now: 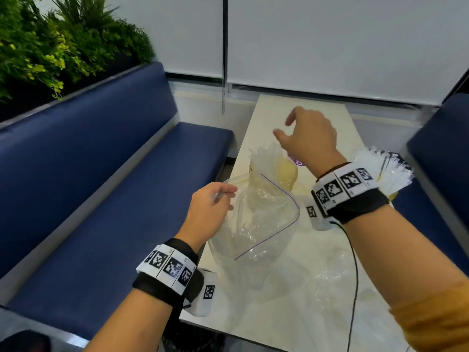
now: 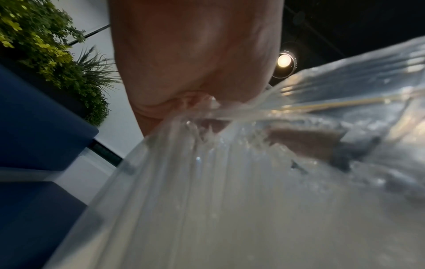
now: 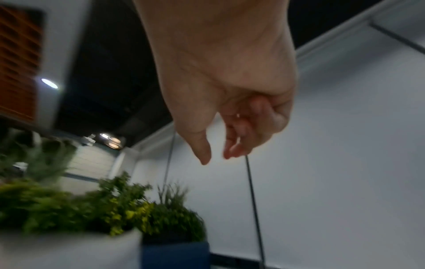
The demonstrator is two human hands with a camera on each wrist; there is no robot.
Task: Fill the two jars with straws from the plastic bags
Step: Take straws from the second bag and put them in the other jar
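My left hand [image 1: 224,198] pinches the rim of a clear zip bag [image 1: 256,224] with a blue seal line, holding it up over the table's left edge. In the left wrist view my left hand [image 2: 195,72] fills the top and the bag [image 2: 230,182] spreads below it. Just beyond the bag stands a yellowish glass jar [image 1: 285,175] with clear wrapped straws [image 1: 264,156] leaning in it. My right hand [image 1: 284,128] hovers above that jar, fingers loosely curled and empty; the right wrist view shows the right hand [image 3: 216,158] holding nothing. A second jar [image 1: 392,195], packed with straws [image 1: 383,168], stands behind my right wrist.
The pale narrow table [image 1: 279,107] runs away from me between two blue benches [image 1: 101,199]. A crumpled clear bag [image 1: 337,275] lies on the near part of the table. A black cable [image 1: 355,262] hangs from my right wrist. Green plants [image 1: 50,47] stand behind the left bench.
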